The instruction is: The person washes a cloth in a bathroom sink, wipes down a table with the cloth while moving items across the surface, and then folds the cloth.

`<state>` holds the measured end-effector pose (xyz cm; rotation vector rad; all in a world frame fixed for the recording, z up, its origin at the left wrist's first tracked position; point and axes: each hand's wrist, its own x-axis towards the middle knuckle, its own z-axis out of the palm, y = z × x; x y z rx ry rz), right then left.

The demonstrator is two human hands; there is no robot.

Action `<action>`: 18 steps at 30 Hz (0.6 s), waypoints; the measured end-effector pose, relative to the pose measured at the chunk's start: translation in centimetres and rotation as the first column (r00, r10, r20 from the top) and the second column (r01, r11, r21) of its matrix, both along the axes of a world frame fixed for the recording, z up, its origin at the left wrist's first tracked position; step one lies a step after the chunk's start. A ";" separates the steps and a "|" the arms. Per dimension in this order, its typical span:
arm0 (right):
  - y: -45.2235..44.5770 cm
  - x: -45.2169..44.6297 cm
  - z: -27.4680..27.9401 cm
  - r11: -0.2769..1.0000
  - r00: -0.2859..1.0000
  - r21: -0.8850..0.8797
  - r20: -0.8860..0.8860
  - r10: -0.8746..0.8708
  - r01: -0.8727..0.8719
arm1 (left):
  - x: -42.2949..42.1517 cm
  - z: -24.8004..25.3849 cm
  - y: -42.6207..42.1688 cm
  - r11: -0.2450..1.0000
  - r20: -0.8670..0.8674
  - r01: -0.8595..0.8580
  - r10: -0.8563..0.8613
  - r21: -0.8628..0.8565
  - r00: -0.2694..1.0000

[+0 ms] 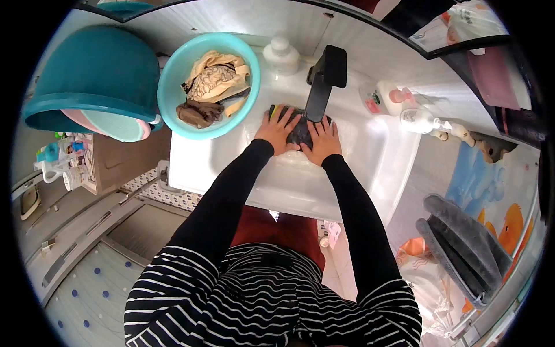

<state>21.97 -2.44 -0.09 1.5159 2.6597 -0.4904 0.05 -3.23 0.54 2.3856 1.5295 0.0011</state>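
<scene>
the left hand (276,134) and the right hand (325,141) both lie on a dark cloth (299,136) in the white sink (225,169). the cloth is right under the end of the black tap (315,104). it looks wet (i cannot tell if water is coming out). the hands are side by side, palms down, with the fingers spread wide, and neither one is wrapped around the cloth. a bit of yellow shows by the left fingertips. the step in hand looks like pressing or rubbing the cloth flat. to rub it, the hands need to push down evenly and keep it from sliding away. to pick it up, the fingers would need to curl under and squeeze, because wet cloth can be slippery and heavy. a light blue tub (166,104) sits to the left, with tan cloth (213,82) and brown cloth (198,114) in it. a white bottle (281,59) stands just beside the tub.
</scene>
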 end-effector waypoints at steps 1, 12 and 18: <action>-0.2 -0.1 0.4 1.000 1.000 -0.031 0.008 0.002 -0.002 | -0.4 0.3 0.2 0.999 -0.010 0.024 -0.025 -0.029 1.000; 1.6 -1.1 -1.8 0.994 0.996 -0.108 0.093 -0.001 0.011 | -0.1 -1.6 -0.3 0.998 -0.077 0.056 -0.056 -0.004 0.995; 5.5 1.0 0.5 0.888 0.933 -0.420 -0.205 -0.294 0.187 | -0.3 0.1 2.6 0.882 0.254 -0.218 0.343 -0.418 0.904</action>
